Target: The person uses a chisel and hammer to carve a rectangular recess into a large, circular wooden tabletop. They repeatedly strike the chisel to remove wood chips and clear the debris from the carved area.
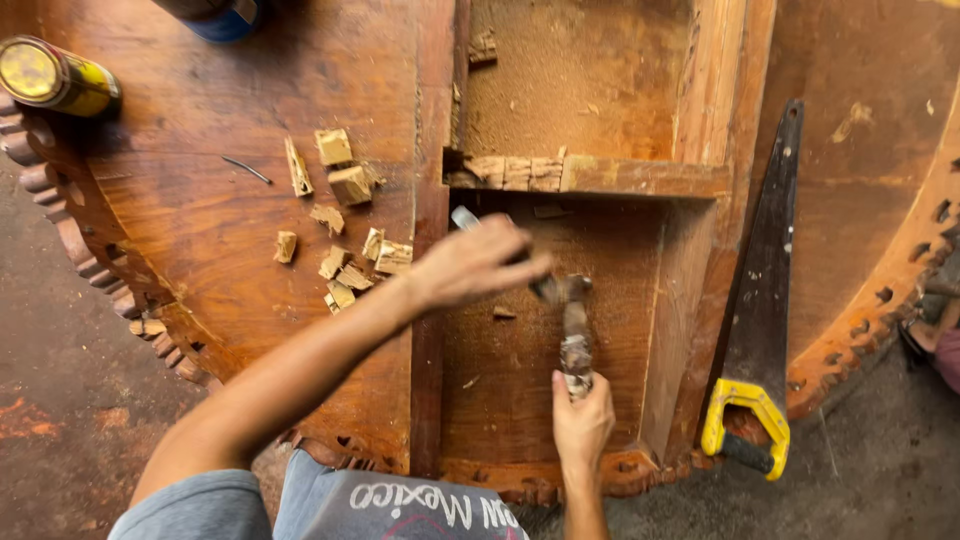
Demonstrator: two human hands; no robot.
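Can [55, 76]: we find a yellow can lying on its side at the far left edge of the wooden panel [220, 230], close to the carved rim.
Nail [246, 170]: we note a thin dark nail lying flat on the panel, right of the can and left of the wood scraps.
Wood scraps [340, 215]: we count a loose scatter of pale offcuts and chips on the panel, just left of the upright rail that borders the recess.
Left hand [478, 264]: we see it reaching across from the lower left, fingers curled around a chisel [500, 245]. The grip is closed, and the hand is slightly blurred.
Chisel: its pale handle end shows above the left hand; the blade end points down and right, meeting the hammer head inside the recess [540, 350].
Right hand [582, 420]: we see it wrapped tight around the lower end of a hammer [572, 325], fist closed.
Hammer: it sits over the recess floor, handle running up from the right hand, head touching the chisel end.
Crosspiece [590, 175]: a chipped wooden bar spans the recess just above both hands.
Saw [765, 290]: a dark-bladed handsaw with a yellow handle lies on the panel, well right of the hands, untouched.
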